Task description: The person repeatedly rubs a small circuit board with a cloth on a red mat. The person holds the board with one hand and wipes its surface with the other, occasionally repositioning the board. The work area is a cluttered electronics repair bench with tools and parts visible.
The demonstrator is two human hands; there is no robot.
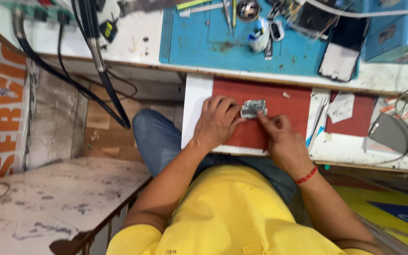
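Note:
A small grey-silver circuit board lies on a red mat on a pull-out shelf. My left hand rests on the mat and holds the board's left edge with thumb and fingers. My right hand, a red thread around its wrist, pinches the board's right lower edge with its fingertips. Both hands meet at the board, above my lap in blue jeans and a yellow shirt.
A blue work mat on the white bench above carries tweezers, a small tin and phone parts. A dark phone lies at its right. Black cables hang at left. A grey device sits far right.

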